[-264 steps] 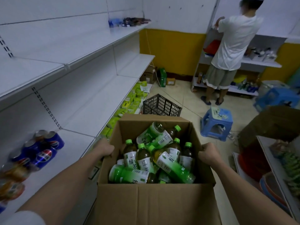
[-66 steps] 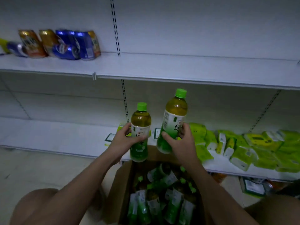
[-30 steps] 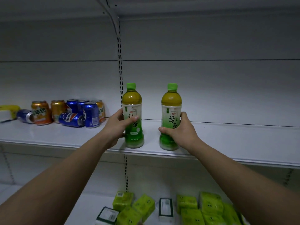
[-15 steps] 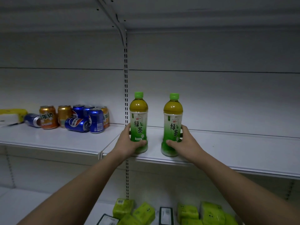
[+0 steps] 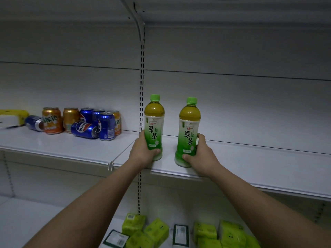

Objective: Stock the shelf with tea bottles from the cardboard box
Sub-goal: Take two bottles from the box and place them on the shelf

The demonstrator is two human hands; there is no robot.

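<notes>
Bottles upright on white metal shelf.
Left hand grips left tea bottle, right hand right tea bottle; smooth plastic, green caps; pushed slightly deeper than before.

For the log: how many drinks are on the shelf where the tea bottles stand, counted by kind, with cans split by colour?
Green-capped plastic tea bottles: 2
Blue metal soda cans: 5
Orange metal soda cans: 3
Total: 10
</notes>
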